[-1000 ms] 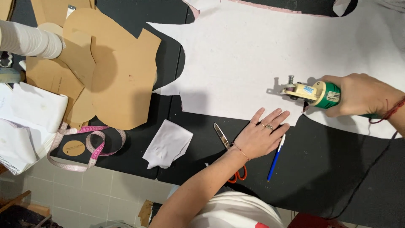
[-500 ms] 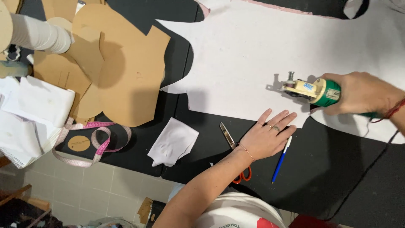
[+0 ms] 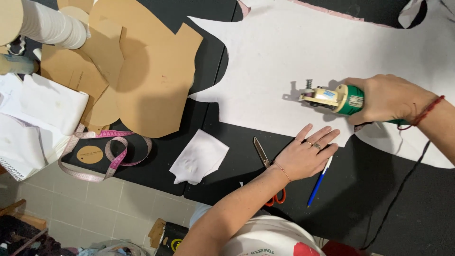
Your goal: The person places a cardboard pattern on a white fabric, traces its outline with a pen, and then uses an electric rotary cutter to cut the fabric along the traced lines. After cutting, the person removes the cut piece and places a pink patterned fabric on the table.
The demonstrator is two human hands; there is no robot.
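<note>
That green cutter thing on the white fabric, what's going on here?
A person's right hand grips a green electric cutter resting on white fabric spread over a black table. The left hand lies flat at the fabric's near edge, beside scissors and a blue pen. Brown paper patterns lie further left.

We see bare forearms. Our left hand (image 3: 303, 154) wears two rings and a thin bracelet at the wrist; our right hand (image 3: 386, 98) has a red cord bracelet. We wear a white printed shirt (image 3: 265, 239).
</note>
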